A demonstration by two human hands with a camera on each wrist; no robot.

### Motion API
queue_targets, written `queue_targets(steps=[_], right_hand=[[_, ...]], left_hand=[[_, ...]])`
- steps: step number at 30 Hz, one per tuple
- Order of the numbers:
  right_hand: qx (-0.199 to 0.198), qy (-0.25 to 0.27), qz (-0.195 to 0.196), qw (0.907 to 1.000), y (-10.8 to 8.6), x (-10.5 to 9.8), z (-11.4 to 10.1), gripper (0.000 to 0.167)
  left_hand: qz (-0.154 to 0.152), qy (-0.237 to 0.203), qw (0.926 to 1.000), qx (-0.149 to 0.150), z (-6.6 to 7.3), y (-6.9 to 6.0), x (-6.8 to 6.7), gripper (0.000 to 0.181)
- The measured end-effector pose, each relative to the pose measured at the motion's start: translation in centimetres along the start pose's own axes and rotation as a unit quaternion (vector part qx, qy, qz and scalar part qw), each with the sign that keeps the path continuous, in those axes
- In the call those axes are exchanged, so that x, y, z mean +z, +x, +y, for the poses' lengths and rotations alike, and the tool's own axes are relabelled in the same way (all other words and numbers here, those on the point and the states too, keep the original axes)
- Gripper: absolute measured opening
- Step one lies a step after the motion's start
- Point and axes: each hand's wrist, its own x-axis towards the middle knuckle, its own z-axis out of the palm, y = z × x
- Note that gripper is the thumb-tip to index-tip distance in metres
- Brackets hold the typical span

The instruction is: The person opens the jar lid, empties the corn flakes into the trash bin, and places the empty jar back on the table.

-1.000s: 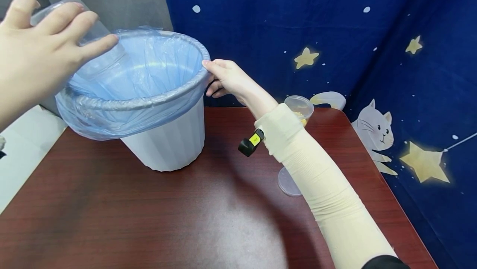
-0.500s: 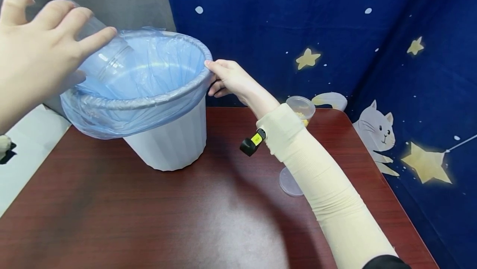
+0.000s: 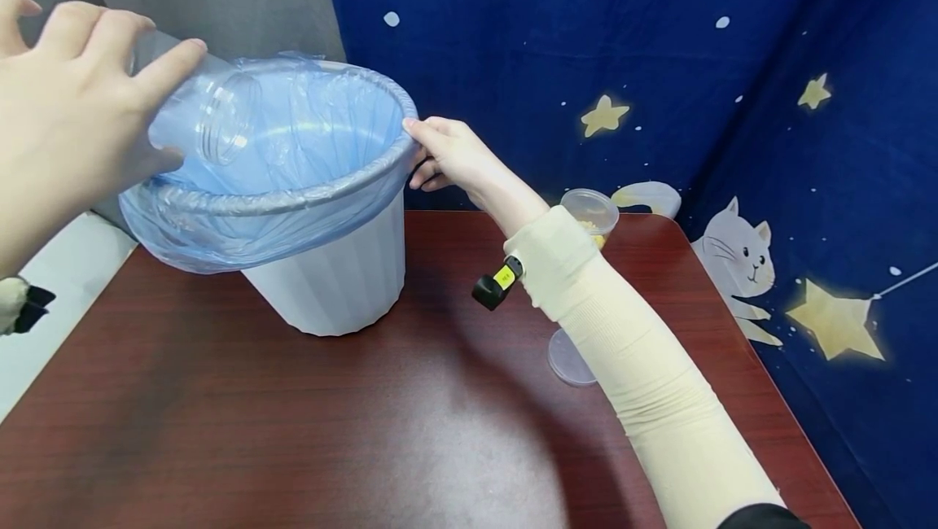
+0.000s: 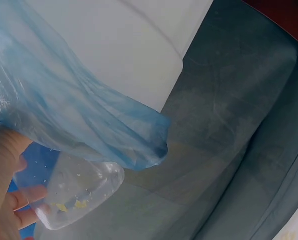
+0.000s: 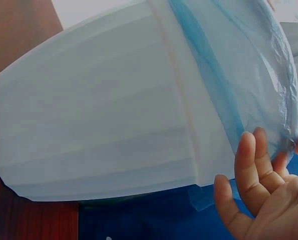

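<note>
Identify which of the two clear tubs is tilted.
The tub in the left hand: it slants with its mouth over the bin, while the other tub stands upright on the table.

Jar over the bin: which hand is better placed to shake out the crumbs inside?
Probably the left hand: it grips the jar, tilted mouth-first into the bin, yellow crumbs inside. The right hand holds the bin's opposite side, away from the jar.

On red-brown wooden table (image 3: 330,431): white fluted plastic bin (image 3: 330,289), 11 o'clock; clear round-necked plastic jar (image 3: 214,118) at bin rim's 9; clear round plastic tub (image 3: 590,210), 1 o'clock; clear round plastic lid (image 3: 567,360), 3.
</note>
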Motion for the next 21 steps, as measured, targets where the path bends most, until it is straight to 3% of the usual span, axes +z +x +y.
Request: queue_targets(steps=[3, 8, 14, 21], right_hand=[[-0.001, 0.003, 0.009, 1.0, -0.1, 0.0, 0.1, 0.031], [-0.01, -0.001, 0.012, 0.9999, -0.3, -0.1, 0.5, 0.034], [-0.029, -0.001, 0.016, 0.9995, -0.6, -0.5, 0.8, 0.036], [-0.031, -0.015, 0.029, 0.999, -1.1, -1.5, 1.1, 0.035]], left_hand=[[0.022, -0.018, 0.9994, -0.021, 0.1, -0.2, 0.3, 0.106], [0.014, -0.032, 0.9975, -0.062, 0.3, -0.5, 0.3, 0.104], [0.02, -0.041, 0.9961, -0.076, 0.1, -0.7, 0.4, 0.105], [0.057, -0.089, 0.986, -0.129, 0.1, -0.6, 0.3, 0.099]])
